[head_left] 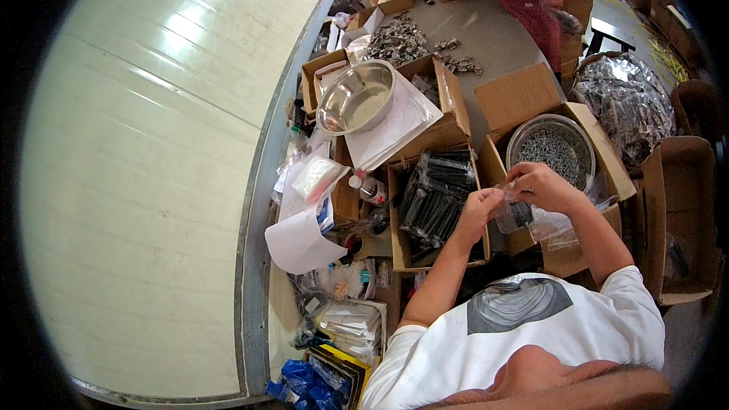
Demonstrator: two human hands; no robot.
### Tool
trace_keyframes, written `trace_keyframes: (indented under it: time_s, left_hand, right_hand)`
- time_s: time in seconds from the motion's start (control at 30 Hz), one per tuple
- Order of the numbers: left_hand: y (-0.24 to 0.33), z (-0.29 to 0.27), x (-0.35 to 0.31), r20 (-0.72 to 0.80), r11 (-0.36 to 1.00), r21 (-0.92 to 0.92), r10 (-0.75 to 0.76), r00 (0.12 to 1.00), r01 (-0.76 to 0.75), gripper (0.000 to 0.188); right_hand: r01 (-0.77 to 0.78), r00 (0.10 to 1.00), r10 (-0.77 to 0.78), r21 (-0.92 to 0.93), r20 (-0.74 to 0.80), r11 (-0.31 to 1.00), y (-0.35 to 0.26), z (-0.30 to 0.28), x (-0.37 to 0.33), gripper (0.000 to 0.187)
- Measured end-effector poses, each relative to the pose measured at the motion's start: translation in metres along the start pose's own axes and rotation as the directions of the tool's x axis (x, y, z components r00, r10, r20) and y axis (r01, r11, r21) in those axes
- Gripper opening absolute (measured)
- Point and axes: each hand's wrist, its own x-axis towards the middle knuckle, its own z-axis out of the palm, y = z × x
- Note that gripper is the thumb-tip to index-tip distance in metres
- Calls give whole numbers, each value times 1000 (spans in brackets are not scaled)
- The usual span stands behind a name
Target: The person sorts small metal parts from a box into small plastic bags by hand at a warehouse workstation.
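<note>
While left hand (478, 211) and right hand (541, 184) pinch a clear bag (505, 219) between closed fingers, nearer than the bowl (514, 143), that bag looks unfinished; the bowl holds plentiful small metal parts (548, 153). To left: box (396, 234) of black packets (434, 205). Number finished: cannot tell.

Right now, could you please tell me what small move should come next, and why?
I'd probably ease the clear plastic bag open, since the left hand and right hand meet at its upper end and the bowl of small metal pieces sits just beyond.
</note>
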Motion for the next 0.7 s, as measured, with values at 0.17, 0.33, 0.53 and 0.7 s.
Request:
trace_keyframes:
  time_s: [0.17, 0.33, 0.53, 0.7]
  left_hand:
    - [3, 10, 4, -126, 976, -203, -99, 987, 72, 30]
    - [2, 40, -4, -240, 975, -211, 22, 970, -75, 33]
    - [-15, 47, -7, -157, 946, 83, 323, 933, -313, 37]
    - [-4, 43, -20, -223, 947, 183, 303, 926, -266, 24]
  right_hand:
    - [-58, 997, 59, -14, 41, 998, 1, 3, -6, 12]
    - [-89, 994, 93, -73, 60, 993, -12, -3, -14, 15]
    - [-15, 989, 49, -231, 143, 973, -14, -8, -20, 19]
    - [-193, 979, 192, 13, 67, 981, -16, -15, -25, 15]
